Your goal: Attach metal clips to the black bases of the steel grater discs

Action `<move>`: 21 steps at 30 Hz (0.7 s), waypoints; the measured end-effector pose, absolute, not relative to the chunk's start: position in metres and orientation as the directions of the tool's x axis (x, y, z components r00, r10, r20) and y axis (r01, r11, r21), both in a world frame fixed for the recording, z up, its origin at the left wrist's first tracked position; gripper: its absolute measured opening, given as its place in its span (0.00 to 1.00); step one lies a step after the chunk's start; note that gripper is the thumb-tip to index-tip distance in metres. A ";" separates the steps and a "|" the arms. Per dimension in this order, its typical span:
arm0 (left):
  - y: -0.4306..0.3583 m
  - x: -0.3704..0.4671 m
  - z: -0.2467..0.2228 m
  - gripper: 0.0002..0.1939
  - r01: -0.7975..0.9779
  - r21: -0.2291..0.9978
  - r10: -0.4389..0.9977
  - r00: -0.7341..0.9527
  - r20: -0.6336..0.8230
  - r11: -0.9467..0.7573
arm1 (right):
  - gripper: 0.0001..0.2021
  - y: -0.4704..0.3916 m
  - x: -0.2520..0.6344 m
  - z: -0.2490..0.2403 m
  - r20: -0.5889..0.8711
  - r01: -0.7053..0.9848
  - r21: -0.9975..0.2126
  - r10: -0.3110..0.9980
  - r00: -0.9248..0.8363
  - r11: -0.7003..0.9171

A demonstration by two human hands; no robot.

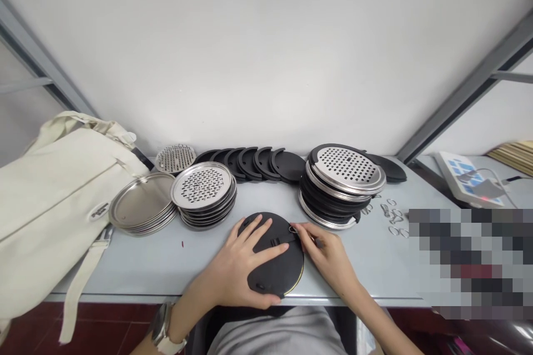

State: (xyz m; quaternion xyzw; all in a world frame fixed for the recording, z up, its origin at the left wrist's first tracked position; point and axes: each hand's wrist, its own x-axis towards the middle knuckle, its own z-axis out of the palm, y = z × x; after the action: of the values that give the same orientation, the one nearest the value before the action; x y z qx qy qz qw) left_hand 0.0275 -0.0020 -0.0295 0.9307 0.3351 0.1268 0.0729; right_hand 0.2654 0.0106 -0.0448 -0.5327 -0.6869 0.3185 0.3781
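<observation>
A round black disc (278, 275) lies on the table's front edge, with a thin gold-coloured line along its lower right rim. My left hand (239, 266) is spread flat across it, fingers apart. At the disc's upper right edge, my right hand (327, 252) pinches a small metal ring (293, 229); the fingertips partly cover it. Several similar loose metal rings (393, 214) are scattered to the right of my right hand. Beyond my left hand stands a stack of round metal grater plates (204, 188).
Plain metal discs (144, 205) are stacked at the left beside a cream bag (66, 194). Black crescent-rimmed discs (289, 167) overlap along the wall. A tall stack of graters and black discs (347, 169) stands at right. Another grater plate (175, 158) lies at back left.
</observation>
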 end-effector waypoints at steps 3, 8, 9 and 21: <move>-0.003 0.027 -0.029 0.47 0.606 0.217 0.642 0.742 0.194 -0.766 | 0.17 0.004 0.273 -0.047 0.194 0.457 -0.851 0.964 -0.183 0.258; -0.003 0.028 -0.028 0.47 0.605 0.216 0.641 0.741 0.198 -0.766 | 0.16 -0.004 0.281 -0.053 0.201 0.441 -0.847 0.947 -0.250 0.296; -0.003 0.028 -0.029 0.47 0.605 0.216 0.641 0.742 0.196 -0.766 | 0.15 -0.005 0.282 -0.053 0.187 0.429 -0.859 0.952 -0.242 0.278; -0.002 0.028 -0.028 0.48 0.615 0.221 0.651 0.739 0.173 -0.757 | 0.14 -0.002 0.281 -0.045 0.076 0.473 -0.849 0.940 -0.333 0.236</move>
State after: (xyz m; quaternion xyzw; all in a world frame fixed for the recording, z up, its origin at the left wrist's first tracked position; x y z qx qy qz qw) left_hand 0.0280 -0.0024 -0.0285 0.9296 0.3402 0.1206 0.0746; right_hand 0.2807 -0.0020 -0.0451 -0.4883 -0.7233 0.3786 0.3083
